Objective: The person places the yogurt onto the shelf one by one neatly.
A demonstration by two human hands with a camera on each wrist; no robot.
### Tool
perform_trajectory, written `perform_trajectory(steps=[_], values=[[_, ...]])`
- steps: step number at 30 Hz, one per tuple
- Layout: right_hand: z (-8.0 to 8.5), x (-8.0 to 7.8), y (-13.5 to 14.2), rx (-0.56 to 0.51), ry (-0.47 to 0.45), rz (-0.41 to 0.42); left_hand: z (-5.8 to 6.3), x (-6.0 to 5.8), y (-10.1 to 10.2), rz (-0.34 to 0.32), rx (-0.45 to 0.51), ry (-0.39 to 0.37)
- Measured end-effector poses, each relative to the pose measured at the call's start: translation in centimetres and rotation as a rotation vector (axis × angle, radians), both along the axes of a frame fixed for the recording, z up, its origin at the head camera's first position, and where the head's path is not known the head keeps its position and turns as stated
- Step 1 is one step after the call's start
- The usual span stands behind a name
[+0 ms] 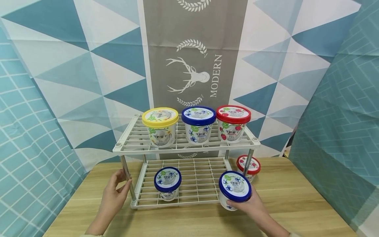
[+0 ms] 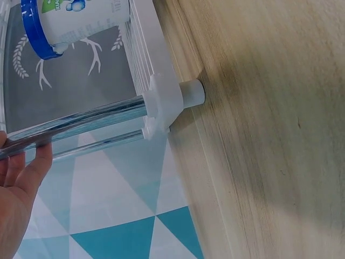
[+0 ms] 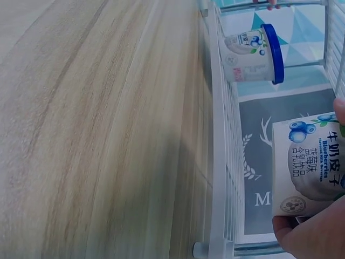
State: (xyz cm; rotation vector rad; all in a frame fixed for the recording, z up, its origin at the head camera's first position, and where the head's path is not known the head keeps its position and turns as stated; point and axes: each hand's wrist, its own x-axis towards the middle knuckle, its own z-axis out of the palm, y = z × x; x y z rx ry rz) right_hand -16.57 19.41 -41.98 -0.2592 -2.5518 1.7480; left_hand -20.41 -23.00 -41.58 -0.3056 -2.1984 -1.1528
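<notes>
My right hand (image 1: 250, 202) grips a white blueberry milk tub (image 1: 235, 187) with a blue lid. It holds the tub tilted at the front right of the two-tier rack's lower shelf (image 1: 195, 177); in the right wrist view the tub's printed side (image 3: 307, 167) shows above the fingers. At the rack's left, my left hand (image 1: 115, 191) pinches the front metal post (image 2: 97, 116) between thumb and fingers. Another blue-lidded tub (image 1: 167, 182) stands upright on the left part of the lower shelf.
On the upper shelf (image 1: 186, 151) stand a yellow-lidded tub (image 1: 161, 126), a blue-lidded tub (image 1: 198, 125) and a red-lidded tub (image 1: 233, 123). Behind the right front post, a red-lidded strawberry tub (image 1: 248, 164) is partly hidden. The rack stands on a wooden table (image 1: 296, 197) before a patterned cloth.
</notes>
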Motion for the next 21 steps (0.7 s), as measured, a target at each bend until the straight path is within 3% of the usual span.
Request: perform_trajectory(steps=[12, 21], values=[[-0.2, -0.4, -1.0, 0.022, 0.019, -0.005, -0.2, -0.3, -0.1, -0.010, -0.004, 0.021], [-0.7, -0.9, -2.0, 0.043, 0.090, -0.002, -0.1, -0.2, -0.1, 0.001, -0.009, 0.007]])
